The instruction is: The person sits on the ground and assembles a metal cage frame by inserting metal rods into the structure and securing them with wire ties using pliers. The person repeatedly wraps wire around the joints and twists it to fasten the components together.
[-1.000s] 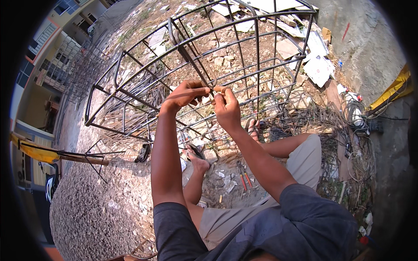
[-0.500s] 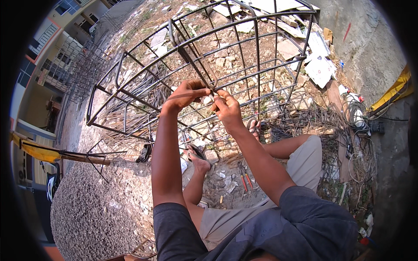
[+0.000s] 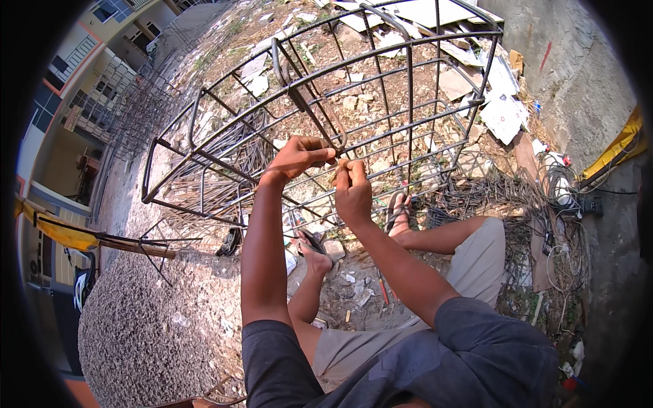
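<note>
Rubble-strewn ground (image 3: pixel 269 30) fills my remote view, a gravel heap (image 3: pixel 156 319) at left; the steel cage (image 3: pixel 410 88) stands ahead; left hand (image 3: pixel 297 160) and right hand (image 3: pixel 354 194) are narrowed to pinches, close together at one bar crossing (image 3: pixel 341 148), but I cannot tell what they hold; the step seems to be fingertip work there, and I judge the next move calls for steady pinching; a red handle (image 3: pixel 384 291) lies below.

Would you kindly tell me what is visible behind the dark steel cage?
Through the dark steel cage show brown stony ground, loose thin steel rods at left, and flat white boards near the top. The left hand and right hand cover whatever lies directly behind them.
</note>
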The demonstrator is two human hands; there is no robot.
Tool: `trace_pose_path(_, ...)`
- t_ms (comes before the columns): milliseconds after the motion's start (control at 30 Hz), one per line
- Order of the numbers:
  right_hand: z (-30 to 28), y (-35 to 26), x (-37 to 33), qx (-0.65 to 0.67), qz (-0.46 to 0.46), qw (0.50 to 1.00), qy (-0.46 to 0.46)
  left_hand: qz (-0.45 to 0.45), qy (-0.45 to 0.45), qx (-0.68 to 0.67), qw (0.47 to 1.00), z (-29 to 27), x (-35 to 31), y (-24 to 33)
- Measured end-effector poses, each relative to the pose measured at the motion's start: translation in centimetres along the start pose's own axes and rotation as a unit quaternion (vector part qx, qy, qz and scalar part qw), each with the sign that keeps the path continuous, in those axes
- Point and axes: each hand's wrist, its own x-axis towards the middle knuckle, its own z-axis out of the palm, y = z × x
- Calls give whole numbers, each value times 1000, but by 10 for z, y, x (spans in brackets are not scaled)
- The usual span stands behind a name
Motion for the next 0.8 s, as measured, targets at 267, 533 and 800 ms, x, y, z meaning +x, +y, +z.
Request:
trace_pose_path(267, 0, -5, 14, -245, -177, 953, 1, -5, -9, 4, 1000, -3, 3, -4)
trace_pose_path(533, -4, 1, 22, -256, -209, 944, 3, 32, 8, 31, 999, -2, 5, -10)
trace_pose_path(800, -5, 9, 21, -237, -252, 938, 18, 31, 0, 50, 998, -7, 8, -16)
